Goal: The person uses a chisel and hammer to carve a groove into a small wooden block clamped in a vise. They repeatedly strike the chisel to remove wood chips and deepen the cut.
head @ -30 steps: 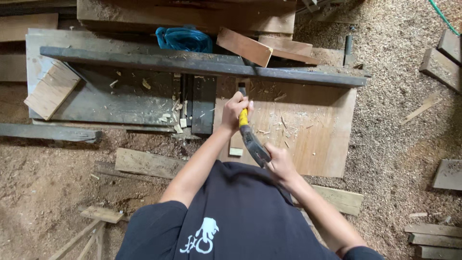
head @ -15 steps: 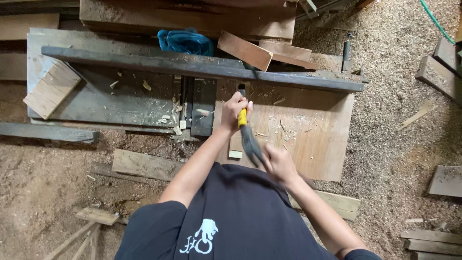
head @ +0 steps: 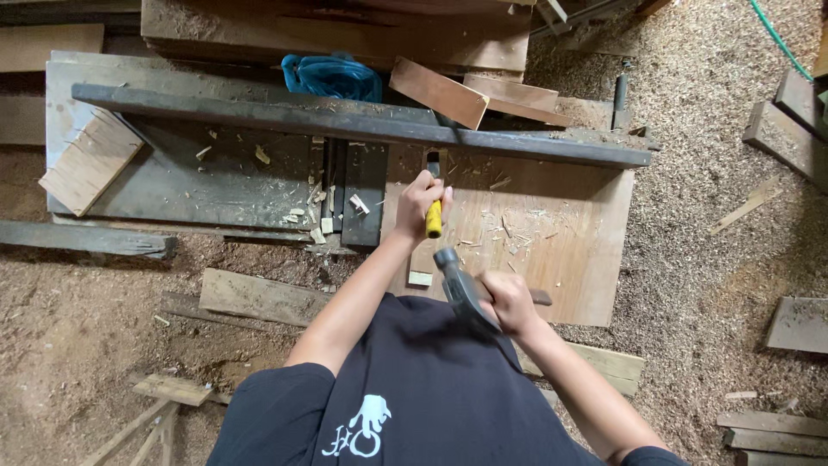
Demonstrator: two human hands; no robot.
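Head view, looking straight down. Left hand (head: 420, 200) closed in a fist around a chisel (head: 434, 207) with a yellow handle; the handle butt sticks out below the fist, the dark blade shows above it, tip down on the wood near a long grey beam (head: 259, 112). Chisel stands roughly upright, tilted slightly toward the person.

Right hand (head: 511, 302) wrapped tight around the shaft of a hammer (head: 461, 285). Hammer head dark grey metal, just below the chisel's yellow butt, close to it but not touching.

Work surface: a light brown plywood sheet (head: 569, 242) lying flat, scattered with pale wood chips and shavings. A narrow wooden strip (head: 423, 263) lies under the chisel, running toward the person. Left of the sheet, a darker grey board (head: 172, 185), also littered with chips; a black slat (head: 366, 185) sits between the two.

The grey beam runs across the top of both boards, left to right. A blue cloth bundle (head: 332, 76) lies behind it. Beside the cloth, a reddish-brown offcut (head: 438, 91) rests tilted on the beam. A pale square block (head: 89, 164) sits at the far left.

Ground all around is sawdust (head: 707, 216), with loose planks at the edges. A green hose (head: 780, 39) crosses the top right corner.
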